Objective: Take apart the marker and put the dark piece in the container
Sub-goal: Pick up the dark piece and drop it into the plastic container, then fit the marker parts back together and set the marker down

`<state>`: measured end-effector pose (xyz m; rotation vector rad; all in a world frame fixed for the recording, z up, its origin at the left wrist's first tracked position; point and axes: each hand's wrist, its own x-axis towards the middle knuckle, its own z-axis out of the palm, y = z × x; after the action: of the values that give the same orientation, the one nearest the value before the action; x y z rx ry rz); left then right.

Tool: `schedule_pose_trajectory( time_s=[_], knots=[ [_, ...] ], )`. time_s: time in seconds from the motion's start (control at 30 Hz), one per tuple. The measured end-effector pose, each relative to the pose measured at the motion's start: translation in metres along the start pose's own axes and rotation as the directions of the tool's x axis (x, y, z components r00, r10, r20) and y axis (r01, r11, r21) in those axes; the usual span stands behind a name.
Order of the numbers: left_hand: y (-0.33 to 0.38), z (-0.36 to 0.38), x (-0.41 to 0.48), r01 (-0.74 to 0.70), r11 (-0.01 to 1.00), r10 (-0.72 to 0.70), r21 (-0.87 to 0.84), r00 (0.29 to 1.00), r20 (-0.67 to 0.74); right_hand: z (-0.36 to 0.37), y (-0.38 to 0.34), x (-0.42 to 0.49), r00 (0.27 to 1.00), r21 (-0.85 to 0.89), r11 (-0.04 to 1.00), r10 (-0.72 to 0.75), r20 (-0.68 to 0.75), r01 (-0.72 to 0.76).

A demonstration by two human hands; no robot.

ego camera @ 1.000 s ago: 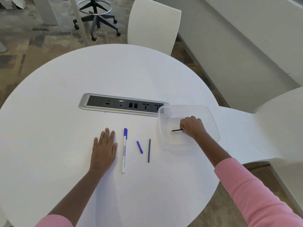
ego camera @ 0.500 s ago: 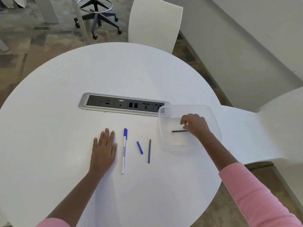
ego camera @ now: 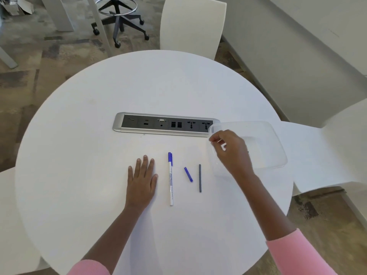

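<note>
One dark rod [ego camera: 200, 178] lies on the round table [ego camera: 79, 155], its long axis pointing away from the person
Right hand [ego camera: 231, 150], fingers loosely curled and holding nothing visible, hovers over the clear container [ego camera: 274, 147], nearer to the rod; left hand [ego camera: 142, 176] rests flat and spread

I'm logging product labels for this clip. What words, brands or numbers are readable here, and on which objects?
White marker barrel with blue cap: a line of blue print runs along it, too small and blurred to read.
Silver-framed black socket panel: only ports and socket symbols, no readable text.
Clear plastic container: no text visible.
</note>
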<state>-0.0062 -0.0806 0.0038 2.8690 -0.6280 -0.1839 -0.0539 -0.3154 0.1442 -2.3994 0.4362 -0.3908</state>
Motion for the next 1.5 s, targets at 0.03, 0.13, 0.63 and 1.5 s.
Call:
schedule_pose_trajectory(
  time_s=[0.03, 0.13, 0.63, 1.5],
  knots=[
    [-0.002, -0.001, -0.002, 0.004, 1.0, -0.004, -0.001, 1.0, 0.001, 0.01, -0.002, -0.005, 1.0, 0.013, 1.0, 0.013, 0.018, -0.013],
    [-0.009, -0.002, -0.004, 0.01, 1.0, -0.01, -0.003, 1.0, -0.007, 0.041, -0.007, -0.019, 0.995, 0.036, 0.998, 0.053, 0.082, -0.056],
    [-0.042, -0.01, -0.022, -0.069, 0.998, 0.069, -0.012, 0.997, 0.027, 0.131, -0.027, -0.078, 0.876, -0.096, 0.902, 0.432, 0.213, -0.421],
    [0.01, -0.053, -0.026, 0.493, -0.471, -0.157, -0.732, 0.769, 0.619, 0.118, -0.038, -0.087, 0.83, 0.386, 0.737, 0.455, 0.323, -0.555]
  ],
)
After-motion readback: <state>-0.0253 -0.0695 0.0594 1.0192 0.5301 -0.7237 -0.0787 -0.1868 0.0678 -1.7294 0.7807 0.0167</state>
